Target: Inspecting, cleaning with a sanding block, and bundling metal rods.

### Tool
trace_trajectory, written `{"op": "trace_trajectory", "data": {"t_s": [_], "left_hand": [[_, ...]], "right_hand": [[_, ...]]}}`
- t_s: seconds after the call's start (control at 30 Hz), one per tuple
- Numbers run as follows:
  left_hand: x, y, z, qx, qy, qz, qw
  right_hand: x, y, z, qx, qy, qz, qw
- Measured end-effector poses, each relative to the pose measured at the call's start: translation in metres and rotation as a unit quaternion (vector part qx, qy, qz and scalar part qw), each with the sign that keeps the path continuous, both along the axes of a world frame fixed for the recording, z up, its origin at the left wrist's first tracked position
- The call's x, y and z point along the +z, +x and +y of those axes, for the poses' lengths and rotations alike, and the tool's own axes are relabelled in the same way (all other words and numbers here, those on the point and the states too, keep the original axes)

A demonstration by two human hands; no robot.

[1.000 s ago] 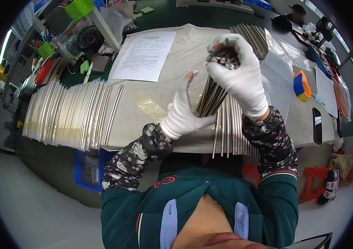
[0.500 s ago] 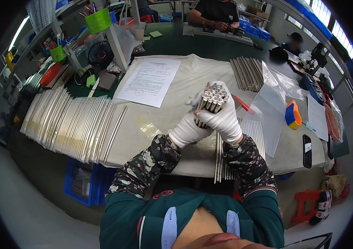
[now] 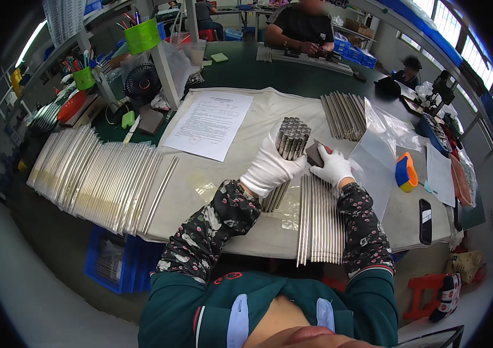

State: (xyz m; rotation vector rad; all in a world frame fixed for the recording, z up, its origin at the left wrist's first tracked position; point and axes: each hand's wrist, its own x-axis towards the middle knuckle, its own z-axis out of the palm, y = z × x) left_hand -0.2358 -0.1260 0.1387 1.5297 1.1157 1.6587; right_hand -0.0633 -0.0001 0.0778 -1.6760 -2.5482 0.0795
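Note:
My left hand [image 3: 272,168], in a white glove, is closed around an upright bundle of thin metal rods [image 3: 293,138]. Their ends face up, and the lower parts of the rods slant out below the glove. My right hand [image 3: 334,166], gloved too, pinches a small dark brown block [image 3: 315,155] that looks like a sanding sponge. The block is close beside the bundle's right side; whether they touch I cannot tell. Below my right hand, a row of loose metal rods [image 3: 320,223] lies on the cloth, reaching the table's front edge.
Bagged rods [image 3: 122,180] line the left side. A printed sheet [image 3: 208,124] and more rods [image 3: 344,116] lie farther back. To the right are plastic film [image 3: 377,156], a tape roll [image 3: 407,172] and a phone [image 3: 425,221]. A co-worker [image 3: 299,29] sits across the table.
My right hand has come off the bundle, moved right and now holds the brown block. The bundle stays in my left hand, and the loose rods in front are less covered.

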Motion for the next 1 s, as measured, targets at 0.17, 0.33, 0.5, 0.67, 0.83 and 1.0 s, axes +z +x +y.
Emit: {"op": "trace_trajectory", "data": {"t_s": [0.17,0.33,0.5,0.67,0.83,1.0], "left_hand": [[0.004,0.010,0.010,-0.005,-0.015,-0.002,1.000],[-0.007,0.011,0.025,0.021,0.090,-0.001,0.996],[0.005,0.015,0.023,0.003,-0.009,0.041,0.999],[0.011,0.015,0.018,0.058,0.079,0.006,0.995],[-0.002,0.008,-0.002,0.009,0.023,0.038,0.999],[-0.009,0.004,-0.015,-0.013,-0.017,0.006,1.000]], "right_hand": [[0.025,0.010,0.020,0.050,0.183,0.269,0.944],[0.138,-0.014,-0.065,0.368,0.207,0.394,0.816],[0.142,0.011,-0.006,0.146,0.297,0.273,0.903],[0.143,-0.029,-0.041,0.344,0.268,0.367,0.822],[0.056,0.001,0.007,0.105,0.232,0.147,0.956],[0.013,0.006,-0.013,0.050,0.120,0.088,0.988]]}}
